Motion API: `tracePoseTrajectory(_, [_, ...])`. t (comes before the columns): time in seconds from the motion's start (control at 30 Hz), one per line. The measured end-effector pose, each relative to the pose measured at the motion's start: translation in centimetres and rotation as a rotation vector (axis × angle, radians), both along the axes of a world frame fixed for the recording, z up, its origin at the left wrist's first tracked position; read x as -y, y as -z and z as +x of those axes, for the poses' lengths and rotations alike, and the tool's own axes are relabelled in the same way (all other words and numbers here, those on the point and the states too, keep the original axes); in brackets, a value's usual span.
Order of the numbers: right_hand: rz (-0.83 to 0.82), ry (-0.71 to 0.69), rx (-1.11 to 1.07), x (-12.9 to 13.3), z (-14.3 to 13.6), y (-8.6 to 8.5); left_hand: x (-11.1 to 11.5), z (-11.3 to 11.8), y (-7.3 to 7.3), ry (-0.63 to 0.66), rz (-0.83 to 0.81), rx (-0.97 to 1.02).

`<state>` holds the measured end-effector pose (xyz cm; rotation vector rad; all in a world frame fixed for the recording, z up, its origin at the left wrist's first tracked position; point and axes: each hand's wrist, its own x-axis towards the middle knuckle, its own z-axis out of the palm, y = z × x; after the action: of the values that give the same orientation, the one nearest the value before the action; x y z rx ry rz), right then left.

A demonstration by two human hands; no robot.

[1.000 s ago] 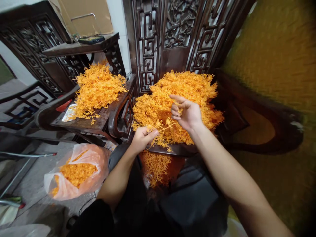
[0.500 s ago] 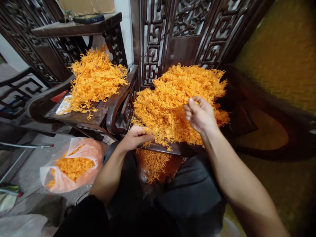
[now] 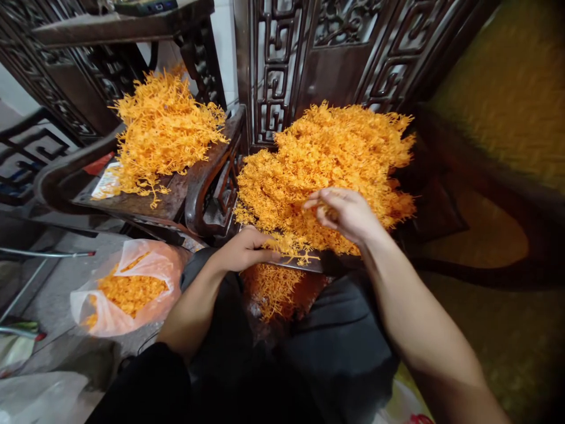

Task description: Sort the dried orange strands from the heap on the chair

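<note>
A large heap of orange, thin branching sprigs (image 3: 339,147) fills the dark wooden seat in front of me. At the seat's front edge my left hand (image 3: 247,250) pinches an orange sprig (image 3: 302,257) between thumb and fingers, its stem pointing right. My right hand (image 3: 346,215) hovers over the lower middle of the heap with fingers curled. Something orange-brown shows between those fingers, too blurred to name. Below the edge, between my knees, lie more thin orange strands (image 3: 273,291).
Another orange pile (image 3: 168,129) sits on a wooden armchair (image 3: 172,209) to the left. A translucent pink bag (image 3: 172,262) with loose orange pieces stands on the floor. Metal tubes (image 3: 48,254) lie at far left. A carved wooden screen (image 3: 331,76) rises behind the heap.
My right hand has moved left and down, closer to my left hand, its fingers less tightly curled. The sprig in my left hand now reaches further right. The view has shifted slightly.
</note>
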<state>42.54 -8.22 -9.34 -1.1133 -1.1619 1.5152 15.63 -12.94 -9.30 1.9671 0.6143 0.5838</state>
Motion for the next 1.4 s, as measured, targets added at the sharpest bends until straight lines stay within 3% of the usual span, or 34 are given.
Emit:
tracePoseTrajectory(0.07, [0.004, -0.203, 0.107, 1.3, -0.7, 0.0, -0.1, 0.1, 0.1, 0.007, -0.017, -0.04])
tracePoseTrajectory(0.2, [0.183, -0.58, 0.327, 3.5, -2.6, -0.2, -0.1, 0.4, 0.1, -0.014, -0.022, -0.094])
tracePoseTrajectory(0.27, [0.239, -0.502, 0.4, 3.4, -2.6, -0.1, -0.1, 0.5, 0.0, -0.022, -0.012, -0.107])
tracePoseTrajectory(0.37, [0.21, -0.035, 0.354, 2.2, -1.7, 0.2, -0.1, 0.5, -0.4, 0.006, -0.036, -0.101])
tracePoseTrajectory(0.43, [0.185, 0.122, 0.259, 1.7, -1.2, 0.2, -0.1, 0.6, -0.4, 0.03, -0.081, -0.098])
tracePoseTrajectory(0.53, [0.286, -0.018, 0.296, 2.6, -1.7, -0.3, -0.1, 0.8, -0.1, 0.003, -0.148, -0.118])
tracePoseTrajectory(0.63, [0.553, -0.206, 0.528, 4.7, -3.2, -0.8, 0.0, 1.1, 0.4, -0.081, -0.164, -0.122])
tracePoseTrajectory(0.73, [0.765, -0.243, 0.673, 6.2, -4.7, -0.6, 0.2, 1.5, 0.2, -0.161, -0.191, -0.069])
tracePoseTrajectory(0.83, [0.855, 0.046, 0.597, 6.3, -6.0, 0.0, 0.3, 1.9, -0.6, -0.248, -0.275, 0.017])
tracePoseTrajectory(0.93, [0.83, 0.302, 0.457, 5.1, -6.2, -0.2, 0.0, 1.9, -1.1, -0.338, -0.331, 0.098])
tracePoseTrajectory(1.0, [0.797, 0.448, 0.368, 3.6, -5.1, -0.9, -0.2, 1.6, -0.8, -0.354, -0.363, 0.128])
tracePoseTrajectory(1.1, [0.755, 0.777, 0.164, 1.6, -1.8, -2.3, -0.3, 1.1, 0.2, -0.414, -0.417, 0.222])
tracePoseTrajectory(1.13, [0.72, 0.791, 0.139, 1.3, -0.9, -2.5, -0.2, 1.1, 0.5, -0.451, -0.429, 0.294])
tracePoseTrajectory(1.17, [0.659, 0.738, 0.14, 1.4, -0.3, -2.6, -0.1, 1.1, 0.7, -0.488, -0.434, 0.381])
tracePoseTrajectory(1.2, [0.558, 0.595, 0.164, 1.8, -0.1, -2.4, 0.0, 1.2, 0.8, -0.523, -0.427, 0.472])
tracePoseTrajectory(1.33, [0.042, -0.255, 0.342, 4.8, -2.8, -0.4, 0.6, 2.1, 0.0, -0.639, -0.32, 0.709])
tracePoseTrajectory(1.4, [-0.099, -0.45, 0.358, 6.0, -4.9, 0.5, 1.1, 2.6, -0.4, -0.696, -0.26, 0.76])
